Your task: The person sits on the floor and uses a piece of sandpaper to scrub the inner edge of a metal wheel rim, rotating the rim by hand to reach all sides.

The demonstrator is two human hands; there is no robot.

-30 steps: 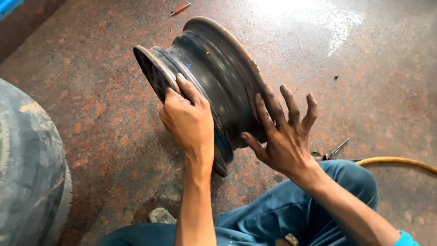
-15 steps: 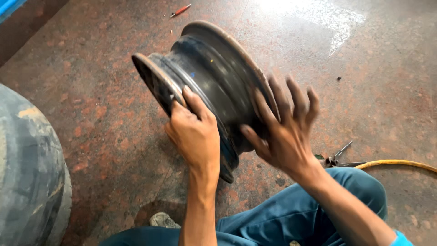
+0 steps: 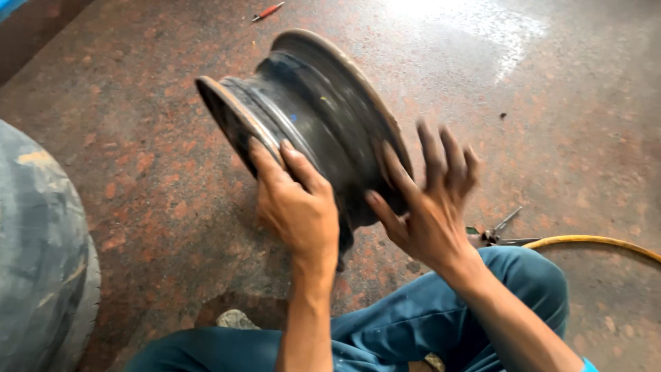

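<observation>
A dark, grimy metal wheel rim [image 3: 313,117] stands on its edge on the reddish stone floor, tilted to the left. My left hand [image 3: 297,207] grips the near flange, fingers curled over its lip. On the rim's right flange lies my right hand [image 3: 430,200], blurred by motion, palm against the metal and fingers spread apart. Both forearms reach out over my blue trouser legs [image 3: 441,317].
A worn grey tyre [image 3: 41,255] fills the left edge. A yellow hose [image 3: 592,241] with a metal fitting [image 3: 499,234] lies at the right beside my knee. A small red-handled tool [image 3: 267,11] lies far off at the top. Wet glare shows on the floor at the upper right.
The rim has turned and tipped a little between my hands. My right hand has slid along the right flange and now blurs; my left hand has kept its grip.
</observation>
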